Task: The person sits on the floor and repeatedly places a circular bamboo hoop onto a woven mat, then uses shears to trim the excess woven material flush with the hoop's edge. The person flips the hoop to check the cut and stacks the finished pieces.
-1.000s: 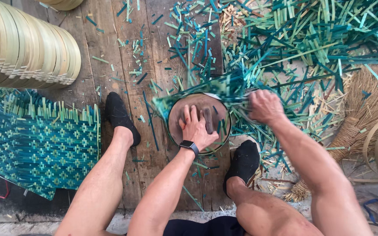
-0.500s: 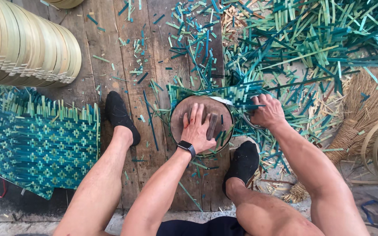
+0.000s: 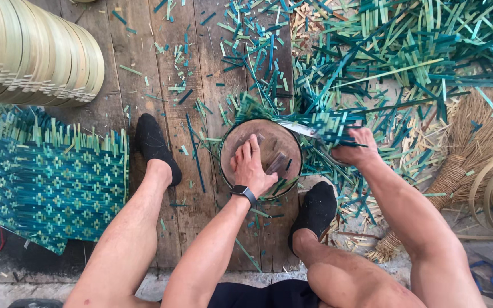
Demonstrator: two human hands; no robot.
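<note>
**Right hand now back at the block's edge, closed on a blade**

Left hand (image 3: pixel 252 168) flat and open at centre frame, pressing on the round wooden block (image 3: pixel 269 142), fingers spread beside a small dark wooden piece (image 3: pixel 276 163). Right hand (image 3: pixel 356 149) down from its raised spot of a second ago, now just right of the block, fist closed around a knife handle, blade (image 3: pixel 298 129) crossing the block's upper right rim. Green-and-teal woven piece (image 3: pixel 292 117) draped over the block's far edge, under the blade. Trimming apparently underway. Cut strips (image 3: pixel 383 51) upper right; woven mats (image 3: pixel 47 182) left.
</note>
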